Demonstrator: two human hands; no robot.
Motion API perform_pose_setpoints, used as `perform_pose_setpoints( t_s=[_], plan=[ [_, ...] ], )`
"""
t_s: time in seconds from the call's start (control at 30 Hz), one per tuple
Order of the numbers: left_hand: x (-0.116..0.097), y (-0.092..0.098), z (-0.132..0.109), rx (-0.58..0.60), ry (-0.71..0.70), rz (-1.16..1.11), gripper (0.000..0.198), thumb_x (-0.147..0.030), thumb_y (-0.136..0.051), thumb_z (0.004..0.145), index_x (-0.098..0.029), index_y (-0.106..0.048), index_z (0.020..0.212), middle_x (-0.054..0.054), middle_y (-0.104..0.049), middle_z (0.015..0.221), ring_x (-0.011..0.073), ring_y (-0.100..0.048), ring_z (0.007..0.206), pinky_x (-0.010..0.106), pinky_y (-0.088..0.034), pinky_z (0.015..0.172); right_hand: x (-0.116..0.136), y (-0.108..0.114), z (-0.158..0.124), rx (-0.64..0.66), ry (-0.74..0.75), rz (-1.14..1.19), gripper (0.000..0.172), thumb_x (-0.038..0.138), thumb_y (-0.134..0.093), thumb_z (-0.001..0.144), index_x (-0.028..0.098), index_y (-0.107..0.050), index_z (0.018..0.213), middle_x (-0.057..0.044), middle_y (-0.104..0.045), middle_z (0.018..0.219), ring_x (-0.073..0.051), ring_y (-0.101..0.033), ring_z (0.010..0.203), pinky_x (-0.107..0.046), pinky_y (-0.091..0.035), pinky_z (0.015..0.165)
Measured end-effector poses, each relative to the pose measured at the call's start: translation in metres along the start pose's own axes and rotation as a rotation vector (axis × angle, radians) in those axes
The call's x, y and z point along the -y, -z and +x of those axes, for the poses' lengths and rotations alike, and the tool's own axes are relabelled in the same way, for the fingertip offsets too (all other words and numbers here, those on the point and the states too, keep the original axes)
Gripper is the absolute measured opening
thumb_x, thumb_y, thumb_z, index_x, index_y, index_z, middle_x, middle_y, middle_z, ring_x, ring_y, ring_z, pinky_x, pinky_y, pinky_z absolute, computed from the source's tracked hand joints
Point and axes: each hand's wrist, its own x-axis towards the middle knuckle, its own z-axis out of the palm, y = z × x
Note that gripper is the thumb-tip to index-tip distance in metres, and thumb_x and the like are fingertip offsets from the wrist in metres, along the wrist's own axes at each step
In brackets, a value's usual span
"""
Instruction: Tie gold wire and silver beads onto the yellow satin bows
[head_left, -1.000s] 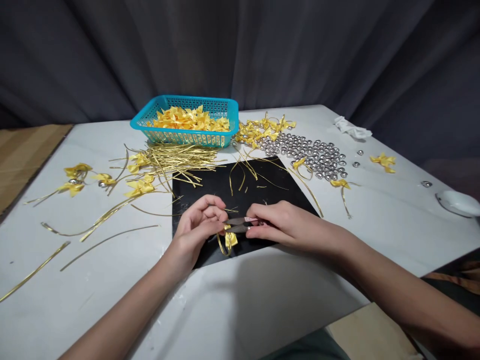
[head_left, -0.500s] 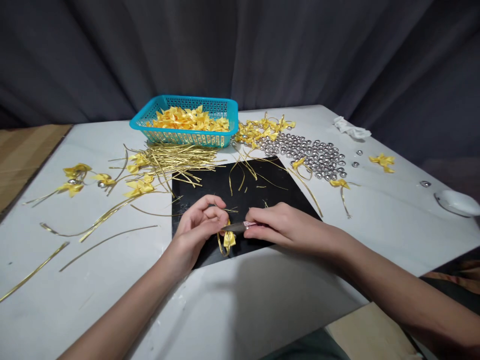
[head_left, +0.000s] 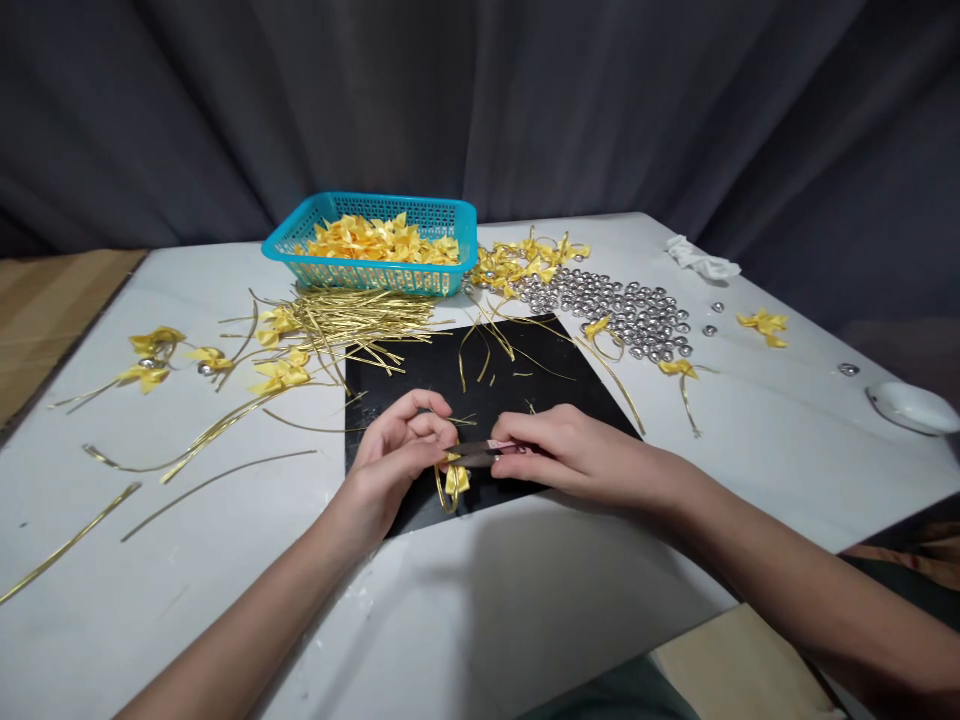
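On the left of the white surface [head_left: 150, 630], yellow bows [head_left: 144, 378] lay among loose gold cords. Further right, a heap of gold cords [head_left: 367, 318] lay before a blue basket [head_left: 375, 266] containing more yellow pieces. The left hand [head_left: 386, 455] had its grip closed to a pinch of thumb and fingers at a gold loop [head_left: 439, 492]; a yellow ribbon piece [head_left: 457, 481] hung beside it, over the near part of the black mat [head_left: 420, 370]. Scissors [head_left: 474, 453] reached leftward to those fingertips. Pink markings near their handle were too small to read. The right hand [head_left: 555, 445] had its grip closed around the handle. Silver beads [head_left: 637, 310] were spread beyond it.
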Motion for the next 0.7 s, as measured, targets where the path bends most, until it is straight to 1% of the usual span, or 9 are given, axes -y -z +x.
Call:
perform_pose_setpoints(
  t_s=[0.2, 0.37, 0.53, 0.7],
  plan=[
    [0.0012, 0.0024, 0.0007, 0.010, 0.005, 0.006, 0.023, -0.018, -0.068, 0.064, -0.017, -0.055, 0.084, -0.003, -0.057, 0.061, 0.0077, -0.047, 0.054, 0.019, -0.036, 0.053, 0.0012, -0.0013, -0.0012, 0.000, 0.017, -0.025, 0.032, 0.045, -0.041, 0.093, 0.017, -0.049, 0.078, 0.004, -0.050, 0.064, -0.005, -0.042, 0.055, -0.016, -0.028, 0.054],
    [0.0008, 0.0011, 0.0006, -0.001, -0.005, 0.026, 0.023, -0.018, -0.069, 0.063, -0.016, -0.056, 0.082, -0.003, -0.058, 0.061, 0.0081, -0.048, 0.055, 0.019, -0.037, 0.054, -0.0007, -0.0013, -0.0012, -0.034, 0.040, -0.057, 0.031, 0.043, -0.040, 0.094, 0.016, -0.050, 0.079, 0.003, -0.051, 0.064, -0.006, -0.042, 0.055, -0.017, -0.028, 0.054],
    [0.0003, 0.0005, -0.0002, -0.024, 0.016, 0.037, 0.025, -0.018, -0.071, 0.061, -0.016, -0.056, 0.081, -0.002, -0.061, 0.063, 0.0084, -0.050, 0.055, 0.019, -0.038, 0.055, -0.0009, 0.0034, -0.0016, -0.094, 0.064, -0.049, 0.029, 0.040, -0.047, 0.091, 0.015, -0.049, 0.076, 0.005, -0.046, 0.059, -0.005, -0.038, 0.050, -0.016, -0.026, 0.050],
    [0.0006, 0.0019, 0.0011, -0.009, 0.014, 0.012, 0.026, -0.017, -0.071, 0.061, -0.016, -0.055, 0.082, -0.003, -0.060, 0.060, 0.0069, -0.050, 0.051, 0.017, -0.038, 0.051, 0.0008, 0.0049, -0.0023, -0.079, 0.063, -0.054, 0.030, 0.041, -0.049, 0.090, 0.015, -0.048, 0.074, 0.005, -0.044, 0.058, -0.004, -0.037, 0.050, -0.015, -0.026, 0.050]
  ],
)
